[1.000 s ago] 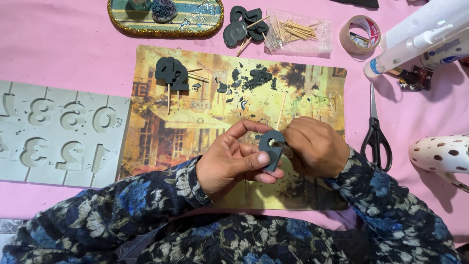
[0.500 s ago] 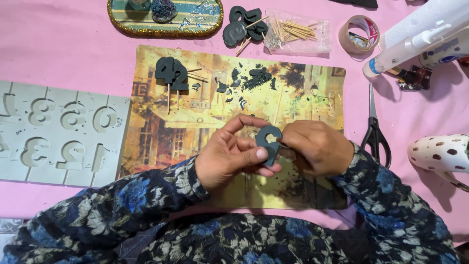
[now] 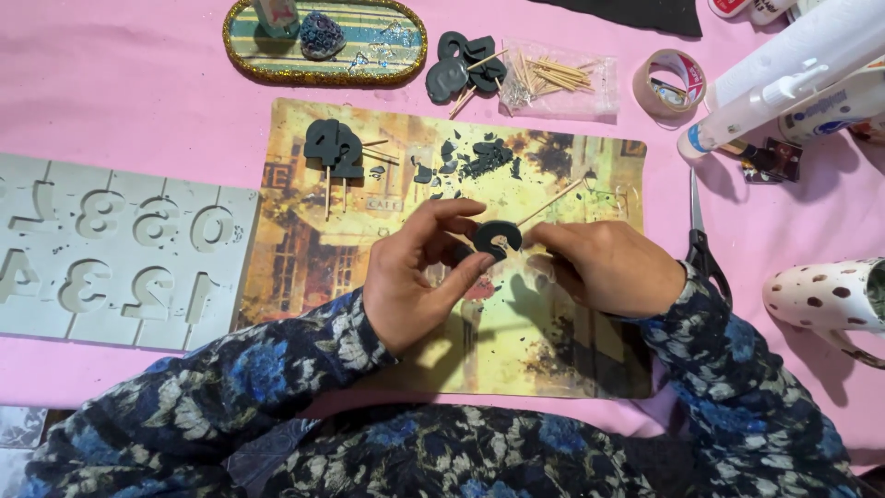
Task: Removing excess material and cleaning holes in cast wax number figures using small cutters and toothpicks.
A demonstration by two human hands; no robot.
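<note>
Pink cloth covers the tabletop, with a printed mat (image 3: 369, 277) under both hands. Left hand (image 3: 419, 277) and right hand (image 3: 604, 267) meet, pinching one dark round number piece (image 3: 498, 237) on a wooden stick (image 3: 553, 203) between their fingertips. Beyond them lie two dark numbers on sticks (image 3: 334, 149); scissors (image 3: 702, 244) sit just right, a grey number mould (image 3: 120, 249) far left.

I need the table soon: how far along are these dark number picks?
Done: two numbers on sticks lie on the mat. In hand: left hand and right hand hold a dark number with its stick. Left: stickless numbers beside the toothpicks.
</note>
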